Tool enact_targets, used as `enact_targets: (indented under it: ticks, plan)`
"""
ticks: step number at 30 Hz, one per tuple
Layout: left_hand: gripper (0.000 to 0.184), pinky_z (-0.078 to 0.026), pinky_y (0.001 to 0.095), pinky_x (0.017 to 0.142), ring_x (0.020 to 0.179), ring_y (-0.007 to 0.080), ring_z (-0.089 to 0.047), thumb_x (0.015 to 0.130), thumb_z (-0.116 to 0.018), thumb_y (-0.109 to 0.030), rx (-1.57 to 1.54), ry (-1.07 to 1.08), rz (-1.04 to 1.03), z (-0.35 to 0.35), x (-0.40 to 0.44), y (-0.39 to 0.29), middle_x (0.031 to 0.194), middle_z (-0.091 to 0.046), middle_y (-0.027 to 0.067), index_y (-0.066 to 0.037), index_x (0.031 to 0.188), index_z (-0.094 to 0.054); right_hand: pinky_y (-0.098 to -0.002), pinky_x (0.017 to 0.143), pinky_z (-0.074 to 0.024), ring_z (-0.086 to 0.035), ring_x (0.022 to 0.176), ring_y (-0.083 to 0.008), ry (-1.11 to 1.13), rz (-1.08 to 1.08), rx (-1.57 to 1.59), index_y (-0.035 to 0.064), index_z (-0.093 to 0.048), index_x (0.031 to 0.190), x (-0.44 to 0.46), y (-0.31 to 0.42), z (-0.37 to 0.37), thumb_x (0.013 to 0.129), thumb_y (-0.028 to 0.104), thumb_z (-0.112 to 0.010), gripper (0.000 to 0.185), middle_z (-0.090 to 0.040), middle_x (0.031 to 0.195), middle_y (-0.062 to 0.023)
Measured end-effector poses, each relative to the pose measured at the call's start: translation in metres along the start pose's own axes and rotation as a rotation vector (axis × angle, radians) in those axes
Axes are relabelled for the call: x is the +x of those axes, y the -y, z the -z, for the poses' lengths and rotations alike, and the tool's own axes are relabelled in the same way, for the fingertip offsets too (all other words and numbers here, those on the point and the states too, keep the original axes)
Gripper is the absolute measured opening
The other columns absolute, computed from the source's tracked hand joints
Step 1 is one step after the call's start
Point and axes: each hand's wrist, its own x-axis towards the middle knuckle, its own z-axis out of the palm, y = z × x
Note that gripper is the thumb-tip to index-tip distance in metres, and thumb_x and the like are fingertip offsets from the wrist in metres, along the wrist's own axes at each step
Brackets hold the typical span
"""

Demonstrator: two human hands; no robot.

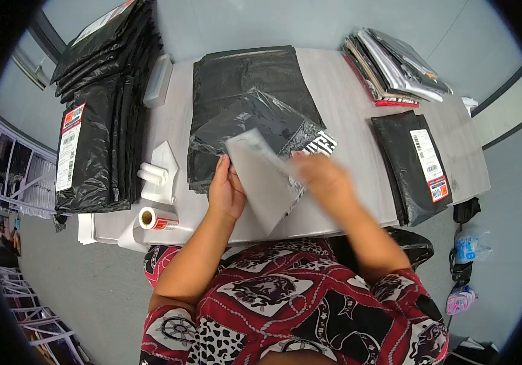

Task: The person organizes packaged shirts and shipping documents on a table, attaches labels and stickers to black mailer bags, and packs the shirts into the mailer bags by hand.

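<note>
Over the table I have a clear plastic packet with a folded black garment inside, white lettering and a bandana-like print showing at its right side. A pale, translucent sheet or flap slants across the front of it. My left hand is closed on the left edge of the packet, thumb upward. My right hand is at the packet's right side, smeared by motion, so its grip cannot be made out. Under the packet lies a stack of flat black mailing bags.
Filled black parcels with labels are piled at the left. Nearby are a clear box, a white holder and a label roll. At right lie packed garments and labelled black parcels. The table's front edge is close to my body.
</note>
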Motion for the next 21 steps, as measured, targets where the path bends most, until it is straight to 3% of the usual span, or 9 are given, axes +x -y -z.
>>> enact_targets:
  ticks: [1, 3, 6, 7, 9, 12, 15, 17, 21]
  plan:
    - [0.036, -0.043, 0.0323, 0.084, 0.097, 0.0178, -0.053, 0.089, -0.042, -0.034, 0.022, -0.009, 0.032, 0.014, 0.004, 0.0, 0.105, -0.055, 0.0053, -0.01, 0.116, -0.044, -0.0252, 0.071, -0.0454, -0.056, 0.082, -0.0107, -0.068, -0.5, 0.217, 0.0059, -0.058, 0.098, 0.013, 0.02, 0.032, 0.083, 0.007, -0.052, 0.016, -0.06, 0.092, -0.0023]
    - [0.025, -0.046, 0.0299, 0.076, 0.086, 0.017, -0.056, 0.088, -0.046, -0.023, -0.036, -0.033, 0.163, 0.031, 0.011, 0.001, 0.094, -0.057, 0.0038, -0.009, 0.108, -0.046, -0.0227, 0.068, -0.0454, -0.056, 0.075, -0.0083, -0.008, -0.633, 0.291, 0.0041, -0.058, 0.097, 0.031, 0.006, 0.097, 0.081, 0.01, -0.054, 0.017, -0.06, 0.089, -0.0034]
    - [0.026, -0.046, 0.0298, 0.076, 0.088, 0.0178, -0.055, 0.086, -0.047, -0.013, 0.237, -0.115, 0.241, 0.012, -0.001, -0.006, 0.099, -0.055, 0.006, -0.007, 0.11, -0.044, -0.0231, 0.065, -0.0466, -0.057, 0.072, -0.0095, 0.04, -0.81, 0.347, 0.003, -0.057, 0.094, 0.03, -0.029, 0.16, 0.081, 0.008, -0.054, 0.014, -0.06, 0.084, -0.0039]
    - [0.042, -0.04, 0.0322, 0.086, 0.099, 0.0198, -0.05, 0.083, -0.048, -0.006, 0.226, -0.171, 0.027, 0.022, 0.008, 0.007, 0.11, -0.05, 0.0098, -0.004, 0.123, -0.034, -0.0233, 0.064, -0.0469, -0.057, 0.071, -0.0101, 0.062, -0.841, 0.412, 0.0027, -0.057, 0.092, 0.026, -0.045, 0.171, 0.081, 0.007, -0.054, 0.013, -0.06, 0.082, -0.004]
    - [0.057, -0.033, 0.0341, 0.094, 0.11, 0.0238, -0.042, 0.079, -0.051, -0.002, 0.281, -0.163, -0.062, 0.016, 0.001, 0.003, 0.118, -0.044, 0.0148, -0.006, 0.13, -0.025, -0.0234, 0.066, -0.0463, -0.056, 0.072, -0.0105, 0.127, -0.913, 0.327, 0.0023, -0.057, 0.095, 0.016, -0.069, 0.174, 0.079, 0.009, -0.055, 0.017, -0.059, 0.083, -0.0044]
    - [0.055, -0.035, 0.0356, 0.093, 0.112, 0.027, -0.039, 0.071, -0.065, -0.015, 1.313, -0.465, -0.771, 0.027, -0.002, 0.019, 0.119, -0.041, 0.0165, -0.006, 0.121, -0.043, -0.0224, 0.065, -0.0448, -0.054, 0.071, -0.0087, 0.202, -0.936, 0.299, 0.0042, -0.06, 0.091, -0.002, -0.093, 0.145, 0.079, 0.01, -0.057, 0.014, -0.059, 0.081, -0.0024]
    - [0.062, -0.026, 0.0419, 0.097, 0.117, 0.0371, -0.031, 0.063, -0.065, -0.004, 1.992, 0.072, -0.924, 0.001, -0.023, 0.008, 0.122, -0.038, 0.0165, -0.01, 0.121, -0.044, -0.0239, 0.066, -0.0435, -0.055, 0.072, -0.01, 0.32, -0.947, 0.173, 0.006, -0.061, 0.09, -0.003, -0.099, 0.108, 0.078, 0.01, -0.059, 0.014, -0.06, 0.079, -0.0033]
    - [0.058, -0.026, 0.0452, 0.096, 0.117, 0.0392, -0.03, 0.058, -0.069, -0.006, 1.833, 0.273, -0.689, -0.006, -0.023, 0.019, 0.121, -0.039, 0.0136, -0.01, 0.113, -0.052, -0.025, 0.067, -0.0433, -0.055, 0.072, -0.0114, 0.431, -0.794, 0.013, 0.0064, -0.061, 0.091, -0.005, -0.11, 0.088, 0.077, 0.01, -0.059, 0.015, -0.061, 0.079, -0.0044]
    - [0.043, -0.027, 0.0442, 0.096, 0.118, 0.0356, -0.031, 0.061, -0.067, -0.004, 1.74, 0.608, -0.703, -0.044, -0.019, 0.027, 0.122, -0.04, 0.0113, -0.013, 0.101, -0.059, -0.0289, 0.071, -0.0436, -0.057, 0.079, -0.021, 0.426, -0.671, -0.064, 0.0086, -0.061, 0.093, 0.011, -0.104, 0.057, 0.074, 0.011, -0.062, 0.019, -0.061, 0.09, -0.0103]
